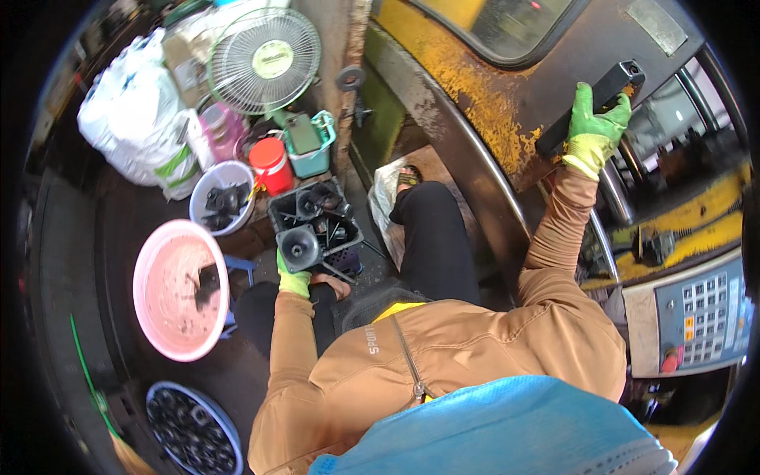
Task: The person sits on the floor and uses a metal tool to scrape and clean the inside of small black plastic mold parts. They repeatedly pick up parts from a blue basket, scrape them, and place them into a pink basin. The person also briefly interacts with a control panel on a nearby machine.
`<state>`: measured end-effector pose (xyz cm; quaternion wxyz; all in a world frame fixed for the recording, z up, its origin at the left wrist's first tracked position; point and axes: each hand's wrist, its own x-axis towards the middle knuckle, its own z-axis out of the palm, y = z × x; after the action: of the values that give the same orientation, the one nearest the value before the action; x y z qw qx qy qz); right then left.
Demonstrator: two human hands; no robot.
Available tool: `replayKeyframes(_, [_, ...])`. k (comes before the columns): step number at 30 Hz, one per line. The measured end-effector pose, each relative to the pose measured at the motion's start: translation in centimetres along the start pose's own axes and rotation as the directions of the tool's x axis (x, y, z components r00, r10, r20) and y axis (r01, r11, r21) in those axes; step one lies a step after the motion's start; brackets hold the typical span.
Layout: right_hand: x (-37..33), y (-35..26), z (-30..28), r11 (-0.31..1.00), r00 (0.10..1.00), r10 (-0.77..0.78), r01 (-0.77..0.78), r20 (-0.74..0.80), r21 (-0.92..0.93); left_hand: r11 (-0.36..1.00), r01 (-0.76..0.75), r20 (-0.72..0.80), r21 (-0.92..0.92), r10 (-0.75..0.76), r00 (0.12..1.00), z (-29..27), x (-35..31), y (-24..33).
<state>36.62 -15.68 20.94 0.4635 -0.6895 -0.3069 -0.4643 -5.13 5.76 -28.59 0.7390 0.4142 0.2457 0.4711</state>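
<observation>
A worn yellow-and-black machine door (475,103) fills the space up & L of the fingers of the R hand (598,131), w/ a control panel (704,313) well below & to their R. White bags (131,111) slump up & L of the fingers of the L hand (293,277); a pink tub (166,277) w/ a dark scrap inside sits just L of them, a fan (265,67) well above, a blue basin (224,422) of black pcs. well below & L. Directly above the L fingers, in their hold: a black moulded part (313,229), w/ cup shapes & thin legs. Those fingers are curled at its lower corner, partly hidden; how tight, can't tell. R fingers are bent round a black handle (620,81), nearly closed on it.

Best practice, prob.: keep the R grip firm & wrist straight, pull along the door's line; hold the part level by its frame, not its legs.

Watch the shiny metal edge (495,178) btwn the two hands; the legs point that way. Room looks tight L of the L fingers, w/ the tub & a pale bucket (207,180) near; more to their R, though the knee (435,206) takes some.
</observation>
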Motion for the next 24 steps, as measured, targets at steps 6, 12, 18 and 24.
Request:
replayKeyframes(6, [-0.1, 0.1, -8.9, 0.776, 0.928, -0.274, 0.058, -0.253, -0.628, 0.413, -0.39, 0.223, 0.823, 0.397, 0.89, 3.1, -1.3, 3.7])
replayKeyframes(12, [-1.0, 0.5, -16.2, 0.615, 0.842, -0.462, 0.079, -0.278, -0.784, 0.194, -0.506, 0.339, 0.841, 0.54, 0.77, 5.9, -1.6, 4.8])
replayKeyframes(18, [-1.5, 1.4, -21.0, 0.657, 0.901, -0.364, 0.068, -0.237, -0.751, -0.011, -0.344, 0.334, 0.939, 0.268, 0.904, 5.6, -2.6, 6.3])
replayKeyframes(24, [-1.5, 1.8, -22.3, 0.964, 0.976, -0.111, 0.06, -0.186, -0.261, 0.063, -0.403, 0.362, 0.913, 0.331, 0.871, 4.7, -3.6, 6.1])
